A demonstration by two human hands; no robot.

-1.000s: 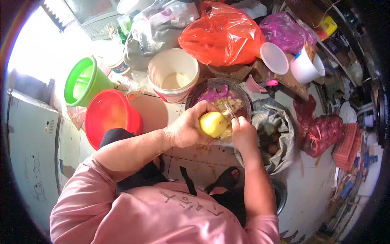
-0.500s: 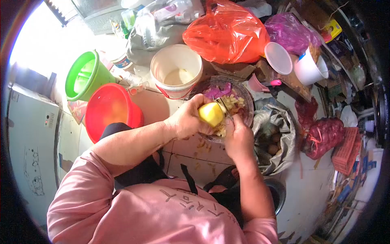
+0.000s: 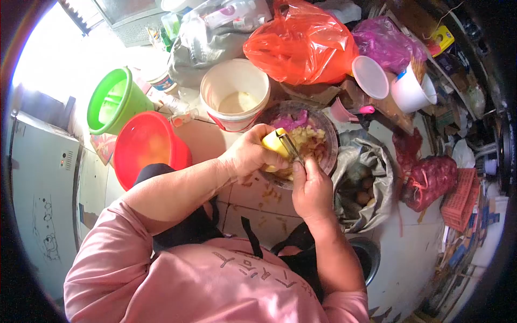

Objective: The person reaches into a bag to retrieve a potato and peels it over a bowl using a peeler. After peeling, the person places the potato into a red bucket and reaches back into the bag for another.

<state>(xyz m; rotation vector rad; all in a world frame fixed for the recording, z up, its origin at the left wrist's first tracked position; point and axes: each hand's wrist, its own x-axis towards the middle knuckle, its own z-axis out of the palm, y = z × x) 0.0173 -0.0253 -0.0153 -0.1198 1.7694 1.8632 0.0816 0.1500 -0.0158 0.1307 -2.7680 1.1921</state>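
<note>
Cabinet [image 3: 43, 188], white, upright at far left. Next, green bucket [image 3: 126, 110] with red basin [image 3: 177, 140] just beside it, toward the person. White bucket [image 3: 235, 121] stands farther right, some pale matter on its bottom.

Left hand [image 3: 249, 153] comes in from the left, fingers curled around a yellow potato [image 3: 271, 142], gripping it from its left side. Potato is held above the near-left part of a clear bowl [image 3: 332, 148]. Peeler [image 3: 291, 145] lies against the potato's right side, blade slanting down toward the right hand [image 3: 313, 191]. That hand pinches the peeler's lower end, thumb uppermost; its other fingers look folded, though partly hidden. Bowl contains pale peelings [image 3: 315, 137] and a purple piece [image 3: 295, 119]. Red plastic bag [image 3: 304, 46] sits beyond it.

Right of the bowl: grey sack [image 3: 379, 194], mouth gaping, brown round tubers [image 3: 366, 187] inside. Farther right, red net bag [image 3: 430, 182], then red basket [image 3: 459, 199] beside it.
</note>
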